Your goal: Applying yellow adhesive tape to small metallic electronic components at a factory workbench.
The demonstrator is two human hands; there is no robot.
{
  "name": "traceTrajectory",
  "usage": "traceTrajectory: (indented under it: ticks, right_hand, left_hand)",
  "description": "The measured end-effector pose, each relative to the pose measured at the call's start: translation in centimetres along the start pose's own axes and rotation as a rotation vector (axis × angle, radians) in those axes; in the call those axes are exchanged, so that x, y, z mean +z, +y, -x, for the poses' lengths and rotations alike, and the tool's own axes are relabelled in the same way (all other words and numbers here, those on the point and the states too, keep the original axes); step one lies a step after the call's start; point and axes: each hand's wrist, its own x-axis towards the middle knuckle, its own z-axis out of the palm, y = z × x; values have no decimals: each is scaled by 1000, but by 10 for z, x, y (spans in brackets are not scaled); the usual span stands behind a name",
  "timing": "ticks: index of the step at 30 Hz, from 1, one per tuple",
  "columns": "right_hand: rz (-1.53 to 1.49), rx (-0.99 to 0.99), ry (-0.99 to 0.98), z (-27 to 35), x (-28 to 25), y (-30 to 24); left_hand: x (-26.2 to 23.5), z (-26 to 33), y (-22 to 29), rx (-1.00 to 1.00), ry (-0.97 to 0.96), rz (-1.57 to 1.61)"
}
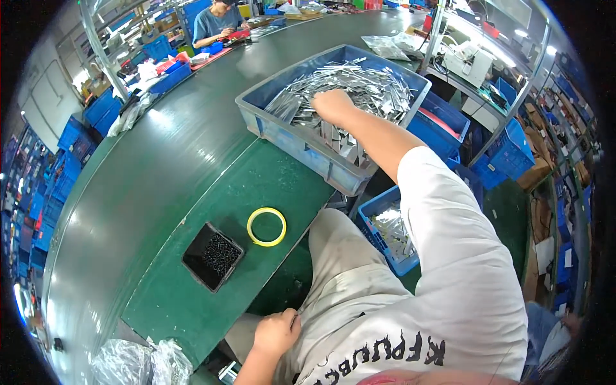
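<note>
My right hand reaches into a large blue bin heaped with thin, flat metal strips. Its fingers are curled closed just over the pile, and whatever they grip is hidden behind the hand. Down by my lap, my left hand is closed too; a small dark bit shows at its fingers, too small to name. On the green table, between my two hands, lie a yellow ring-shaped roll of tape and a black square tray of small dark pieces.
A conveyor belt curves along the table's far side. Below the large bin stands a blue crate with loose parts. Clear plastic bags lie at the lower left. Another person works across the belt.
</note>
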Motion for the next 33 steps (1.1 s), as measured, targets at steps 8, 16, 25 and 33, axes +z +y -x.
traceTrajectory:
  ticks: [8,16,25,33]
  right_hand:
    - [-441,-45,686,18,-76,-3]
    - [-1216,-197,615,113,-195,-119]
    - [-1858,-381,-165,226,-172,-287]
    - [-960,-165,145,152,-134,-266]
  left_hand:
    - [-19,11,20,7,-5,-94]
    - [-35,22,12,48,354,475]
    - [-23,16,13,207,46,1098]
    - [-24,19,20,-227,197,1621]
